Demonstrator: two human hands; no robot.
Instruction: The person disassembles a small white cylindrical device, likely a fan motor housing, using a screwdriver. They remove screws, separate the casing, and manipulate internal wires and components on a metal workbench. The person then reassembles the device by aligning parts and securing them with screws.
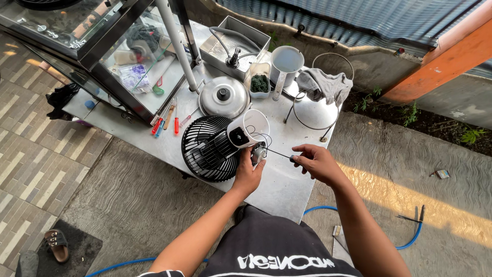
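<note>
Head view, looking down: a metal table stands on a concrete floor, and both bare hands work at its near edge. The left hand is curled around a small fan motor, fingers pressed together about its body, holding it just above the tabletop. The right hand pinches the handle of a thin screwdriver between thumb and fingertips; the shaft runs leftward and its tip meets the motor. Thin wires loop from the motor up to a white plastic fan housing (tipped on its side, its open end upward), which touches a black wire fan grille lying just left of the left hand. Farther back on the table sit a round metal pot lid with a black knob, a small container of dark green stuff, a white plastic jug, and a grey cloth draped over a wire ring. Several screwdrivers with red and blue handles lie beside a glass display cabinet. A blue hose curves across the floor to the right.
</note>
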